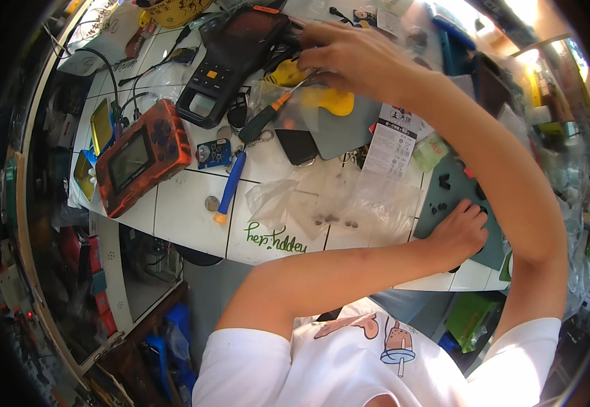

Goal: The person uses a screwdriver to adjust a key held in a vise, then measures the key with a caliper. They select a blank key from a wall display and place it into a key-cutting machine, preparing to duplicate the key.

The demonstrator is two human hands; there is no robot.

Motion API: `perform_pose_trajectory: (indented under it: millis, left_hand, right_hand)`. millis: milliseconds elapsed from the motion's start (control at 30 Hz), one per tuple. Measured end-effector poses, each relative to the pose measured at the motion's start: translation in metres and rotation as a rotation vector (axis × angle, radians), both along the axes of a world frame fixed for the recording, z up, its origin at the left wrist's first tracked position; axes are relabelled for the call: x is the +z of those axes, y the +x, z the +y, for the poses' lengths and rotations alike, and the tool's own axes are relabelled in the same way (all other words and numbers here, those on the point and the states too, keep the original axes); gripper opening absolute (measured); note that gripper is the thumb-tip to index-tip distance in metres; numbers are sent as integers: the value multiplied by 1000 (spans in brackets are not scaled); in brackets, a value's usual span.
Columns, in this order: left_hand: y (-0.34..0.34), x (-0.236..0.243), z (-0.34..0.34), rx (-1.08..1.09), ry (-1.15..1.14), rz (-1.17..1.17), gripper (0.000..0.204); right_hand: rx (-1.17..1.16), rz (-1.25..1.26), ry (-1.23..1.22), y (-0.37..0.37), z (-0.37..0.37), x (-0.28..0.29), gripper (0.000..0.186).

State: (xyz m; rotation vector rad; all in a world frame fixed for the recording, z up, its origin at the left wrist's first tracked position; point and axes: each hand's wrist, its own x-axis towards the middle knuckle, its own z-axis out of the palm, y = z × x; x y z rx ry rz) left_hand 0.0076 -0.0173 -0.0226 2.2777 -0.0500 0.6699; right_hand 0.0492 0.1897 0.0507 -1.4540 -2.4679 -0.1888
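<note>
Seemingly mid-reach, the right hand (349,60) at twelve o'clock and left hand (459,234) at four, by small matte-black pieces (442,207), curl, holdings unclear, probably calling for fine pinching.

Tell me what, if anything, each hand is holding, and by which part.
It cannot be told: the left hand curls over the grey mat, the right hand reaches beside the screwdriver, but neither grip shows clearly.
</note>
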Motion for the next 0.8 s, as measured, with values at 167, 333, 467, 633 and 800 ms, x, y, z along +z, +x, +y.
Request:
perform_pose_trajectory:
  millis: [167, 333, 467, 633, 800]
  left_hand:
    - [16, -12, -9, 164, 80, -204, 5]
    - [6, 4, 11, -52, 89, 84, 20]
    - [7, 11, 4, -92, -44, 19, 32]
    - [0, 5, 14, -30, -7, 65, 32]
    - [0, 11, 13, -67, -7, 51, 30]
  right_hand:
    - [30, -211, -38, -4, 10, -5, 17]
    - [-208, -160, 371, 43, -35, 84, 8]
    - [-710, 682, -17, 83, -207, 114, 12]
    - [-954, 1090, -158, 60, -351, 54, 5]
    - [-994, 993, 36, 18, -367, 24, 14]
